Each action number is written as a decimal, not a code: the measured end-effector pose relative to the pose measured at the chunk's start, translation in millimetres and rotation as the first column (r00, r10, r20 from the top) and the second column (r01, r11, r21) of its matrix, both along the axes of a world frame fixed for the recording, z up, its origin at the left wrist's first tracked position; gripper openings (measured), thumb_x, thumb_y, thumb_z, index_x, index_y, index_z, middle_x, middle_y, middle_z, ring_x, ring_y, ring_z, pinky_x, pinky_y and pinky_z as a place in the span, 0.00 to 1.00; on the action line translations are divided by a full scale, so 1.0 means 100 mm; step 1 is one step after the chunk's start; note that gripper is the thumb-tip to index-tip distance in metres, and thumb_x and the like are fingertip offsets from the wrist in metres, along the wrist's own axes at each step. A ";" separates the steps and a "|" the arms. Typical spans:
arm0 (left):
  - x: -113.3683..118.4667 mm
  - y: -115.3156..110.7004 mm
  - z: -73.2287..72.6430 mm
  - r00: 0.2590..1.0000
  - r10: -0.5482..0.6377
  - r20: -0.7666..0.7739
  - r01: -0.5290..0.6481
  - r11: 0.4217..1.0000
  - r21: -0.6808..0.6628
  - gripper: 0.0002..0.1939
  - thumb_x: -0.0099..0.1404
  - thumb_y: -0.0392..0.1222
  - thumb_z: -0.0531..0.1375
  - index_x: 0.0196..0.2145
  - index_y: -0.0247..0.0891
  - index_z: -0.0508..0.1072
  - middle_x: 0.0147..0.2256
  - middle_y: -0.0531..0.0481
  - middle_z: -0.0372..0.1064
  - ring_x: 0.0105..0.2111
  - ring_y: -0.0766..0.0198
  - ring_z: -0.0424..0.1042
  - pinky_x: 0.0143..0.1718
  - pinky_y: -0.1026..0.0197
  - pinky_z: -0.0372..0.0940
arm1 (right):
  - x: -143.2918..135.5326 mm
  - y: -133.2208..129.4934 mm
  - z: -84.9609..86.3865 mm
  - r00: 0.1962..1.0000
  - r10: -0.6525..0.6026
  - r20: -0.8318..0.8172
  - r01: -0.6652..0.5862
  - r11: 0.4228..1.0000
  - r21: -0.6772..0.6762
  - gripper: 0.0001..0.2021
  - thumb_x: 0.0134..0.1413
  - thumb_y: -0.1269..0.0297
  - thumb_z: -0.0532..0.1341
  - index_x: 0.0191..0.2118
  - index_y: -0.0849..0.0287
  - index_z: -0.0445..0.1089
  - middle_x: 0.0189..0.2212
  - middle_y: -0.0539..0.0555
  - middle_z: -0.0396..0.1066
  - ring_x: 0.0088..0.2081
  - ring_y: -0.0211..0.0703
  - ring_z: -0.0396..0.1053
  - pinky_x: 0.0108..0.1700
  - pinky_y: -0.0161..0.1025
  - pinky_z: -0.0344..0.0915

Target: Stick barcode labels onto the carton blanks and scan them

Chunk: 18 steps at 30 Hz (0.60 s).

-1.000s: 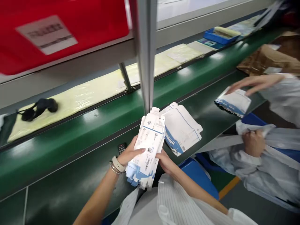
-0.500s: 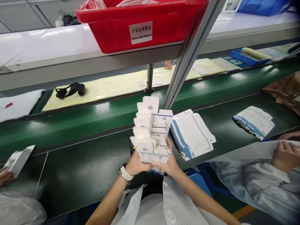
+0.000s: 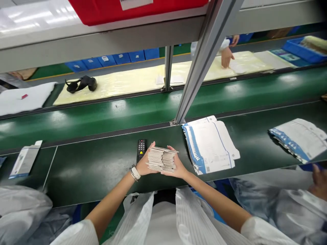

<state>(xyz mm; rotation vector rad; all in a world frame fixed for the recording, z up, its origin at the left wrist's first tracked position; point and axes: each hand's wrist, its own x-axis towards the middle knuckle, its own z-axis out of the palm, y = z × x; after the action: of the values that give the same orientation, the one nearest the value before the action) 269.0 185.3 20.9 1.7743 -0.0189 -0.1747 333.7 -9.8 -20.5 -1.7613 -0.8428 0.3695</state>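
Note:
Between my two hands stands a thick stack of flat folded cartons (image 3: 162, 159), its many board edges facing up toward me. My left hand (image 3: 146, 164), with a white watch and a bangle on the wrist, presses on the stack's left side. On its right side my right hand (image 3: 178, 166) grips it, fingers cupped around the edge. A black remote control (image 3: 141, 148) lies on the dark green bench (image 3: 97, 166) just behind my left hand. To the right of my hands rests a larger pile of white and blue flat cartons (image 3: 212, 146).
Another carton pile (image 3: 301, 139) lies farther right, near a co-worker's sleeve (image 3: 283, 204). At left is a single carton (image 3: 27, 160). A metal post (image 3: 194, 71) rises behind the bench, below a red bin (image 3: 138, 12). Across the green belt (image 3: 112, 110), another person's hand (image 3: 226, 57) touches the padding.
The stack has turned so its board edges face up instead of its fanned flaps, and it looks more compact. The view has shifted, uncovering the remote. The carton at left has been let go.

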 end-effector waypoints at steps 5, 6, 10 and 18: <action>0.06 -0.05 -0.02 0.993 0.114 -0.013 -0.114 0.994 0.007 0.50 0.43 0.50 0.68 0.60 0.36 0.50 0.60 0.38 0.48 0.59 0.46 0.49 0.61 0.50 0.42 | 0.14 0.01 -0.14 1.000 0.006 0.023 -0.007 1.000 0.013 0.49 0.27 0.53 0.69 0.57 0.58 0.46 0.53 0.64 0.55 0.55 0.59 0.56 0.56 0.57 0.54; 0.06 -0.07 -0.02 0.989 0.146 -0.017 -0.146 0.989 0.002 0.46 0.43 0.50 0.67 0.58 0.35 0.56 0.61 0.39 0.47 0.60 0.45 0.47 0.61 0.50 0.41 | 0.16 -0.01 -0.15 1.000 0.002 0.015 -0.002 1.000 0.010 0.45 0.28 0.54 0.69 0.55 0.58 0.49 0.51 0.63 0.58 0.53 0.59 0.59 0.55 0.57 0.56; 0.00 -0.21 0.11 0.963 0.265 -0.042 -0.268 0.961 -0.063 0.42 0.35 0.47 0.70 0.50 0.35 0.65 0.54 0.40 0.59 0.57 0.43 0.54 0.58 0.46 0.48 | 0.15 -0.13 -0.05 0.997 0.013 -0.073 -0.014 1.000 -0.007 0.34 0.33 0.58 0.68 0.50 0.56 0.58 0.45 0.60 0.66 0.46 0.59 0.65 0.51 0.58 0.60; -0.89 -0.29 0.62 0.734 0.640 -0.227 -0.678 0.674 -0.293 0.40 0.44 0.42 0.67 0.54 0.40 0.58 0.50 0.41 0.65 0.50 0.47 0.65 0.50 0.45 0.60 | -0.37 0.34 0.61 0.850 0.227 -0.476 -0.251 0.968 0.012 0.27 0.47 0.52 0.61 0.52 0.56 0.60 0.48 0.58 0.68 0.48 0.55 0.66 0.49 0.51 0.63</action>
<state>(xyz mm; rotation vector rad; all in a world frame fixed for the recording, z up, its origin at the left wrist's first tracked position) 180.2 156.2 83.2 1.2985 0.6383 0.2579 296.4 24.0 40.0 -1.5133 -0.6960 0.9559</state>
